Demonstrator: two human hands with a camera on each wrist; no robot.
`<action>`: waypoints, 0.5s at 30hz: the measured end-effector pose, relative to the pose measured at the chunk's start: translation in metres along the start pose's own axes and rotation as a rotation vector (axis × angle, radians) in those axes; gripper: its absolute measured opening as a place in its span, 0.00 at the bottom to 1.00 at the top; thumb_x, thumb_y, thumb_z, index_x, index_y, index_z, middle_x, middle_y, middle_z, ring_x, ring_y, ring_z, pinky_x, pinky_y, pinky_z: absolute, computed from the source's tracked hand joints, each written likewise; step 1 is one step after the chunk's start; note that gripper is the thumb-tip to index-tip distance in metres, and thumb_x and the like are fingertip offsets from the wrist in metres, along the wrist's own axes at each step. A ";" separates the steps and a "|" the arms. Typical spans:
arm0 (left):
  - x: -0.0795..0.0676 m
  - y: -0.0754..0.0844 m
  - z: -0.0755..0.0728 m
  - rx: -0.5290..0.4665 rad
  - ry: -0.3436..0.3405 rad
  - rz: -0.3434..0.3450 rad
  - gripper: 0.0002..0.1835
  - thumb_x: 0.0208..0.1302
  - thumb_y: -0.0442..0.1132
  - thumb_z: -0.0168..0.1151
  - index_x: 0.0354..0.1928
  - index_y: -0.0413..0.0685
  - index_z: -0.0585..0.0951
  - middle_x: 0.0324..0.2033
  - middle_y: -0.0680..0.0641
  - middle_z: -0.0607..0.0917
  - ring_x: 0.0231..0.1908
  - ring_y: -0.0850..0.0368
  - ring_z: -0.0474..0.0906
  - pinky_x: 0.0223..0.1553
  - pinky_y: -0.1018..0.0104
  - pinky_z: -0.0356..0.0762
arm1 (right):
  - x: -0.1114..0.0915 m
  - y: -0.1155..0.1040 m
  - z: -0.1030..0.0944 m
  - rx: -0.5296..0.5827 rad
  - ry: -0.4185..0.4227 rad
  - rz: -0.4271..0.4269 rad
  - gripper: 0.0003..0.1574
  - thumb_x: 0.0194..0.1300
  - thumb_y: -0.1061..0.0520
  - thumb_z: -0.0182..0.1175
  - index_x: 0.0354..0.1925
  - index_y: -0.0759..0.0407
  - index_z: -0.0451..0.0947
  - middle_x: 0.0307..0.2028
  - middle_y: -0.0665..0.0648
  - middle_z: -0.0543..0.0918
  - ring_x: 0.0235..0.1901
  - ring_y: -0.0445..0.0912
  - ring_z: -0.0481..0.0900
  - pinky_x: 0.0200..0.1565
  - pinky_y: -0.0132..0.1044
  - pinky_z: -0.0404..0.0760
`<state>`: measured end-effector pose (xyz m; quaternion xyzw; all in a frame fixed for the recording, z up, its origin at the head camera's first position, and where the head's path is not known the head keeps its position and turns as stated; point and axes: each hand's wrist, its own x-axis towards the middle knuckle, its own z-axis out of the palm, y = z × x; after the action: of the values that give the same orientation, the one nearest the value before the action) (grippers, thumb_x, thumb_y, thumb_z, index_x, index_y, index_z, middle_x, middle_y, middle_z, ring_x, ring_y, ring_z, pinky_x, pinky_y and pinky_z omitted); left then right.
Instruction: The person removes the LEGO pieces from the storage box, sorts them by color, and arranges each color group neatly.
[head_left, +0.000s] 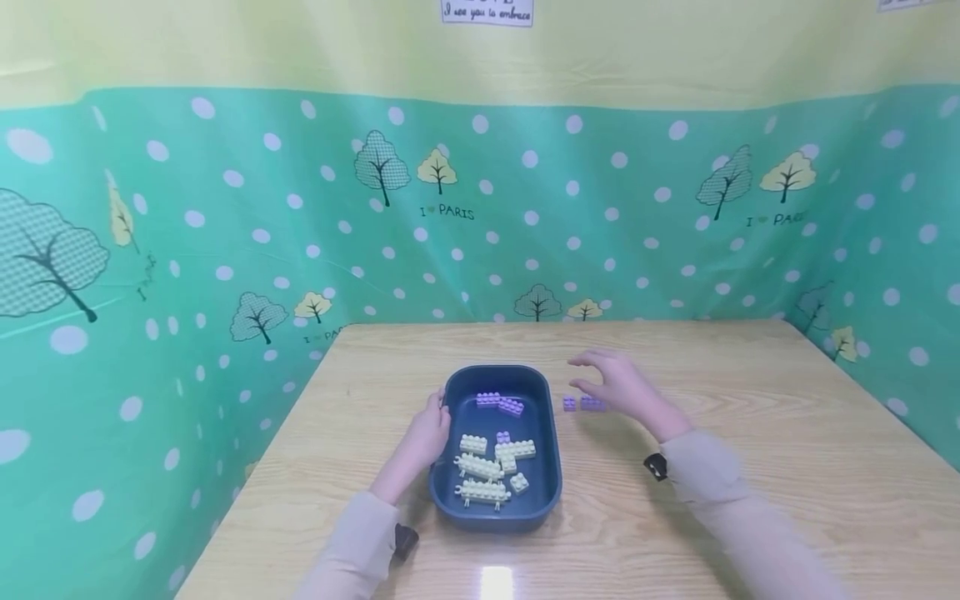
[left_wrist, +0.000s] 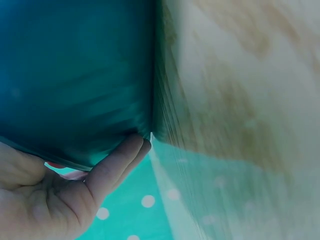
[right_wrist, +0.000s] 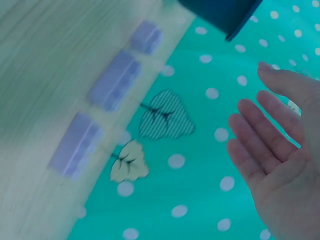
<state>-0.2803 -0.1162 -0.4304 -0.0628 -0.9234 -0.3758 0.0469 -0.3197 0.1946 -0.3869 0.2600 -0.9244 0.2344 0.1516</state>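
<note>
A dark blue plastic tray (head_left: 496, 522) stands on the table, holding several cream toy bricks (head_left: 480, 492) and a few purple bricks (head_left: 512, 407). My left hand (head_left: 431, 427) grips the tray's left rim; in the left wrist view, fingers (left_wrist: 112, 167) lie against its outer wall. To the right of the tray, my right hand (head_left: 617, 382) hovers with fingers spread and nothing in them. Below it a small purple brick (head_left: 570, 403) and a longer purple brick (head_left: 591, 403) lie on the table. The right wrist view shows another long purple brick (right_wrist: 76, 145) in the same row.
The light wooden table (head_left: 712, 367) extends around the tray on all sides. A green dotted cloth (head_left: 622, 233) printed with trees hangs behind the table and along both sides.
</note>
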 end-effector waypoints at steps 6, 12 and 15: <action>-0.003 0.001 -0.003 0.008 0.008 0.001 0.24 0.72 0.35 0.38 0.65 0.28 0.58 0.46 0.23 0.78 0.43 0.35 0.80 0.42 0.48 0.81 | 0.014 -0.019 0.012 0.037 -0.015 -0.042 0.23 0.60 0.54 0.63 0.53 0.62 0.77 0.52 0.63 0.80 0.54 0.58 0.77 0.59 0.53 0.73; -0.001 0.000 -0.001 -0.006 0.007 0.001 0.24 0.72 0.35 0.38 0.66 0.28 0.58 0.47 0.24 0.77 0.44 0.35 0.79 0.42 0.48 0.81 | 0.024 -0.032 0.021 0.031 -0.024 -0.076 0.21 0.60 0.53 0.64 0.50 0.63 0.79 0.48 0.61 0.83 0.51 0.55 0.79 0.56 0.49 0.77; 0.000 -0.002 0.002 -0.007 0.009 0.015 0.24 0.72 0.35 0.38 0.65 0.28 0.58 0.47 0.24 0.77 0.44 0.35 0.79 0.43 0.48 0.81 | 0.027 -0.038 0.024 0.035 -0.040 -0.090 0.21 0.60 0.53 0.64 0.48 0.63 0.80 0.46 0.60 0.83 0.48 0.54 0.80 0.54 0.47 0.78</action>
<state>-0.2808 -0.1158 -0.4330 -0.0680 -0.9214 -0.3788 0.0536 -0.3245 0.1428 -0.3830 0.3083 -0.9104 0.2383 0.1391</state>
